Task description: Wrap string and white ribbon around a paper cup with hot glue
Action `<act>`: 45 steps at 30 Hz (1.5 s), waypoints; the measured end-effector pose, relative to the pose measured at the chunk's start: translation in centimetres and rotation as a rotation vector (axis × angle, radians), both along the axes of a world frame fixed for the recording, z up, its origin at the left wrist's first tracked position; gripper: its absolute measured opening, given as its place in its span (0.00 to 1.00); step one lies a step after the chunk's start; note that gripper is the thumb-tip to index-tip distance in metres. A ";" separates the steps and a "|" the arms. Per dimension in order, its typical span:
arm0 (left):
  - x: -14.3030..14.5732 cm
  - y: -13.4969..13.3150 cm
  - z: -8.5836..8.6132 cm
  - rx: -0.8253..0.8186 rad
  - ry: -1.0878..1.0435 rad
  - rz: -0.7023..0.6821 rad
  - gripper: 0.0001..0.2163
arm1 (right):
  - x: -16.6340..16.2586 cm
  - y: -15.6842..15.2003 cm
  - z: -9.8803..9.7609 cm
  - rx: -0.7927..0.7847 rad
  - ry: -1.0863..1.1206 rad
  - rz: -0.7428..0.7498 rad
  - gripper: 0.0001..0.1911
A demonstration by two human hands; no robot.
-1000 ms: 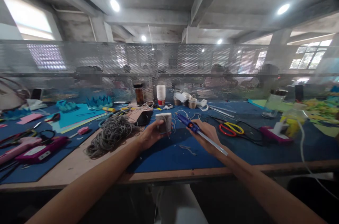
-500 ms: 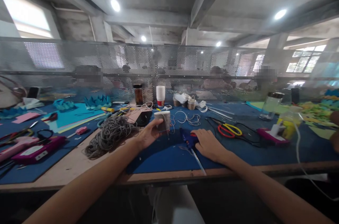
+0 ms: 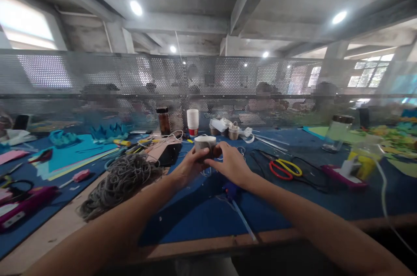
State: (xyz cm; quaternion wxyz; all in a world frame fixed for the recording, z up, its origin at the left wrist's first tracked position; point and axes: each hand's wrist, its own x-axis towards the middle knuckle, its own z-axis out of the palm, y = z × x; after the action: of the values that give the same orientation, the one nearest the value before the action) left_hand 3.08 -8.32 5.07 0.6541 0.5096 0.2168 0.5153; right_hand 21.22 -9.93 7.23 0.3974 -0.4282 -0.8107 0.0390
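Observation:
My left hand [image 3: 186, 167] grips a small grey-white paper cup [image 3: 205, 143] from the left, above the blue mat. My right hand [image 3: 230, 163] has its fingers on the cup's right side, pinching at it. A thin cord trails from the cup. The blue glue gun [image 3: 233, 191] lies on the mat just under my right wrist, its clear glue stick [image 3: 245, 223] pointing toward the table's near edge. A heap of grey cord [image 3: 117, 181] lies left of my left forearm.
Red and yellow scissors [image 3: 286, 168] lie right of my hands. A stack of paper cups [image 3: 192, 121] and a brown jar [image 3: 163, 121] stand behind. A pink glue gun [image 3: 22, 207] lies at far left. A perforated metal screen [image 3: 130, 80] runs across the back, with people behind it.
My right hand laid the blue glue gun on the mat, then rose to the cup held in my left hand. The view shifted slightly left.

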 end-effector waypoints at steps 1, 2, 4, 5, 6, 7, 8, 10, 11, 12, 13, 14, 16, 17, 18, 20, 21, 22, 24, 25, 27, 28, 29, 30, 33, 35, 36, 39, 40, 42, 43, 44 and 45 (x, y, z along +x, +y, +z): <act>0.0 0.5 0.0 0.000 0.000 0.027 0.19 | -0.4 0.8 0.0 -0.027 0.044 0.012 0.13; 0.0 0.9 -0.1 -0.002 0.003 0.052 0.19 | -0.6 1.4 -0.1 -0.058 0.092 0.037 0.11; -0.2 1.7 -0.3 -0.010 0.014 0.092 0.22 | -0.7 2.6 -0.3 -0.113 0.185 0.118 0.06; -0.2 2.0 -0.4 -0.012 0.018 0.109 0.23 | -0.6 3.0 -0.5 -0.135 0.225 0.158 0.05; -0.3 2.2 -0.5 -0.014 0.020 0.124 0.24 | -0.5 3.4 -0.7 -0.154 0.259 0.189 0.04; -0.3 2.3 -0.7 -0.019 0.020 0.138 0.25 | -0.4 3.6 -1.0 -0.172 0.287 0.211 0.03; -0.3 2.3 -0.9 -0.027 0.021 0.149 0.26 | -0.2 3.8 -1.3 -0.191 0.312 0.222 0.02; -0.2 2.1 -1.2 -0.053 0.011 0.150 0.25 | -0.1 3.9 -1.9 -0.230 0.355 0.229 0.03; -0.2 2.0 -1.3 -0.066 0.013 0.133 0.25 | 0.0 3.9 -2.1 -0.247 0.376 0.234 0.03; -0.2 1.8 -1.4 -0.076 0.010 0.121 0.24 | 0.0 3.9 -2.3 -0.262 0.397 0.243 0.03; -0.2 1.7 -1.5 -0.084 0.014 0.105 0.24 | 0.1 3.9 -2.5 -0.277 0.420 0.255 0.03; -0.3 1.6 -1.6 -0.088 0.014 0.097 0.23 | 0.1 4.0 -2.6 -0.292 0.444 0.270 0.03; -0.4 1.5 -1.7 -0.099 0.019 0.092 0.22 | 0.3 4.1 -2.7 -0.329 0.498 0.295 0.03; -0.5 1.4 -1.7 -0.106 0.018 0.094 0.22 | 0.3 4.3 -2.7 -0.349 0.520 0.302 0.03; -0.5 1.4 -1.7 -0.112 0.016 0.094 0.21 | 0.4 4.4 -2.6 -0.367 0.538 0.303 0.03; -0.7 1.2 -1.7 -0.121 0.010 0.087 0.21 | 0.5 4.5 -2.4 -0.390 0.557 0.293 0.05; -0.7 1.2 -1.7 -0.121 0.011 0.081 0.20 | 0.5 4.6 -2.3 -0.395 0.562 0.285 0.06; -0.8 1.1 -1.7 -0.117 0.016 0.074 0.20 | 0.5 4.6 -2.3 -0.396 0.566 0.279 0.07; -0.8 1.1 -1.8 -0.107 0.033 0.069 0.20 | 0.5 4.6 -2.2 -0.388 0.581 0.274 0.08; -0.9 1.1 -1.9 -0.102 0.039 0.072 0.21 | 0.5 4.5 -2.2 -0.380 0.587 0.272 0.09; -0.9 1.1 -2.1 -0.091 0.042 0.076 0.21 | 0.4 4.4 -2.2 -0.365 0.589 0.264 0.09; -0.9 1.1 -2.1 -0.088 0.042 0.076 0.21 | 0.4 4.3 -2.2 -0.361 0.585 0.255 0.09; -0.9 1.1 -2.2 -0.087 0.044 0.075 0.21 | 0.4 4.3 -2.2 -0.360 0.580 0.246 0.09; -0.9 1.1 -2.2 -0.087 0.048 0.074 0.21 | 0.4 4.2 -2.2 -0.362 0.574 0.237 0.09; -0.8 1.1 -2.3 -0.085 0.063 0.085 0.21 | 0.4 4.1 -2.2 -0.366 0.569 0.218 0.09; -0.6 1.0 -2.3 -0.083 0.077 0.103 0.23 | 0.4 4.1 -2.2 -0.360 0.568 0.214 0.09; -0.5 1.0 -2.3 -0.086 0.087 0.117 0.24 | 0.4 4.1 -2.2 -0.356 0.567 0.211 0.09; -0.2 0.9 -2.3 -0.100 0.118 0.171 0.26 | 0.4 4.0 -2.2 -0.349 0.573 0.208 0.08; -0.1 0.9 -2.3 -0.100 0.125 0.181 0.26 | 0.4 4.0 -2.2 -0.350 0.577 0.209 0.08; -0.1 0.8 -2.2 -0.100 0.132 0.182 0.25 | 0.4 3.9 -2.1 -0.357 0.585 0.213 0.08; -0.1 0.8 -2.2 -0.100 0.134 0.180 0.25 | 0.4 3.8 -2.1 -0.359 0.589 0.216 0.08; -0.1 0.7 -2.2 -0.100 0.135 0.177 0.25 | 0.4 3.8 -2.0 -0.361 0.592 0.219 0.08; -0.1 0.6 -2.1 -0.102 0.134 0.176 0.25 | 0.4 3.7 -2.0 -0.362 0.595 0.221 0.08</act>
State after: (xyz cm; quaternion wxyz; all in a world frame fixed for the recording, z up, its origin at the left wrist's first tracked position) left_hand 3.01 -7.68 2.97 0.6155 0.4881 0.3298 0.5236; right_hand 21.61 -6.21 5.26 0.5273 -0.3713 -0.6808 0.3473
